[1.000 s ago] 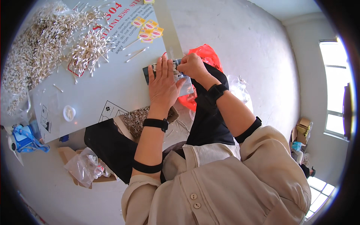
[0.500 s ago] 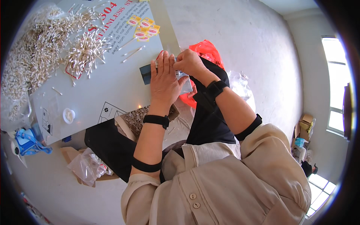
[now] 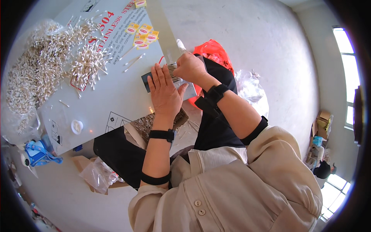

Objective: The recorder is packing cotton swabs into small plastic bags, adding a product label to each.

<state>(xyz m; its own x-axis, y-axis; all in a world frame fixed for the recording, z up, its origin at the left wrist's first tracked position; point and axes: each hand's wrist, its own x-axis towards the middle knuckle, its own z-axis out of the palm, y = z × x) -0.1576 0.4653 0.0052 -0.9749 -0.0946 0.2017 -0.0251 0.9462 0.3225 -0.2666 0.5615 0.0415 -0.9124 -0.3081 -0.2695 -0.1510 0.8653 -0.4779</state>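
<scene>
Left hand: one, mine to watch from afar (image 3: 164,94); flat, fingers extended and nearly together, laid across the swab row, gripping nothing that I can see.
Right hand: one (image 3: 191,69); fingers curled in at the far end of the row; I cannot tell whether they pinch anything.
Swab row: white-tipped, side by side (image 3: 172,72); at the worktop's right edge, partly under the left hand and touching the right.
Dark flat piece: one (image 3: 145,80); a corner shows left of the left hand, the rest covered.
Worktop: grey sheet, printed (image 3: 116,94).
Large swab heap: loose mass, in and around clear plastic (image 3: 36,65); far left.
Small swab pile: one (image 3: 87,63); just right of the heap, a red edge beneath.
Stray swabs: a few (image 3: 134,63); between the small pile and the hands.
Labels: yellow and white, clustered (image 3: 143,36); beyond the stray swabs.
Round cap: white (image 3: 77,127); near the worktop's front edge.
Red bag: plastic (image 3: 211,50); beyond the right hand, off the worktop.
</scene>
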